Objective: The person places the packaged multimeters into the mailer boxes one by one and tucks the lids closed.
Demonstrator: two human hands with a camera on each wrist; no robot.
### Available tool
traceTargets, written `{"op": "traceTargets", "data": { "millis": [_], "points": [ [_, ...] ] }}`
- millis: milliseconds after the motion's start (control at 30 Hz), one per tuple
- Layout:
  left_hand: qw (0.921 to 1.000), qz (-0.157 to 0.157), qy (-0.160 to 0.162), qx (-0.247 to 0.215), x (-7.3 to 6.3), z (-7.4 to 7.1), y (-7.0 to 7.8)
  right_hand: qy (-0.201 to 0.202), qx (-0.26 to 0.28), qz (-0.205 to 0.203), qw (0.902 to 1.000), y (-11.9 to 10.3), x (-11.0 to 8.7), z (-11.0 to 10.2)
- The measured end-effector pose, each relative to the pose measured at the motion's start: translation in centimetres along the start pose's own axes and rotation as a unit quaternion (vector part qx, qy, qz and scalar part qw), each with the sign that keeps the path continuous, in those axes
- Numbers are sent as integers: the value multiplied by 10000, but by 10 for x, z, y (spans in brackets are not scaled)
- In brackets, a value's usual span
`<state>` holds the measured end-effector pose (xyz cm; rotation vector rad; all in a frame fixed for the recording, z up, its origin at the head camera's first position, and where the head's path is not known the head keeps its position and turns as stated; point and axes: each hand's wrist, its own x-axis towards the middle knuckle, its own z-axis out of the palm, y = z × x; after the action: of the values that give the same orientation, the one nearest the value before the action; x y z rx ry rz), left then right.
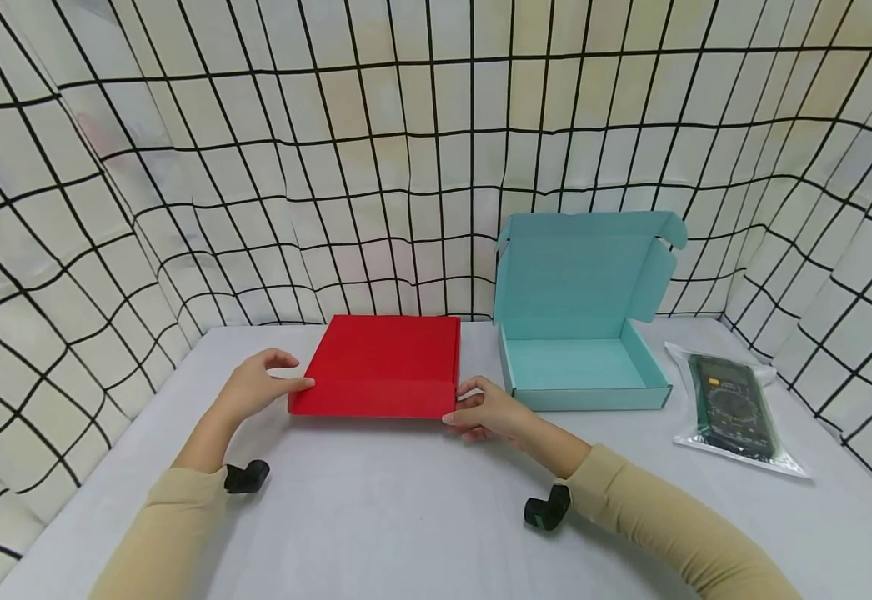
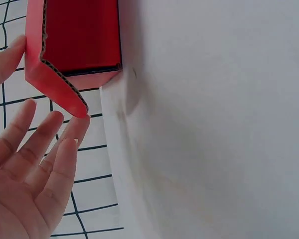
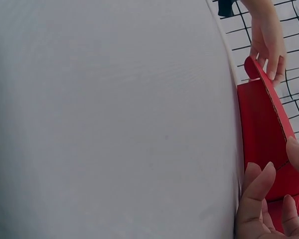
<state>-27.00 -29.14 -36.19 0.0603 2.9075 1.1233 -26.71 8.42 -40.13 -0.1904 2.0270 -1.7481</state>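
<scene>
A red cardboard box (image 1: 387, 350) lies on the white table with its lid tilted down over it. In the left wrist view, a gap shows between the lid and the box's red inside (image 2: 82, 35), with a side flap (image 2: 65, 92) angled inward. My left hand (image 1: 253, 385) is at the left front corner, thumb touching the lid and the other fingers spread, one fingertip against the flap. At the right front corner my right hand (image 1: 490, 414) holds the lid's edge, thumb outside and fingers bent around the corner; the right wrist view shows these fingers (image 3: 259, 191) partly cut off.
An open light-blue box (image 1: 586, 367) stands to the right of the red one, lid upright. Beyond it lies a black multimeter (image 1: 732, 406) in a clear plastic bag. White cloth with a black grid (image 1: 406, 167) encloses the table's back and sides.
</scene>
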Motion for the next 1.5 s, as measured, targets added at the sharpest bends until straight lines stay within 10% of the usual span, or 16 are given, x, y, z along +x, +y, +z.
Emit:
{"op": "traceTargets", "data": {
  "millis": [1500],
  "points": [
    [9885, 617, -1132, -785, -20, -6, -24, -161, -66, 101, 9998, -2, 3, -3]
  ]
}}
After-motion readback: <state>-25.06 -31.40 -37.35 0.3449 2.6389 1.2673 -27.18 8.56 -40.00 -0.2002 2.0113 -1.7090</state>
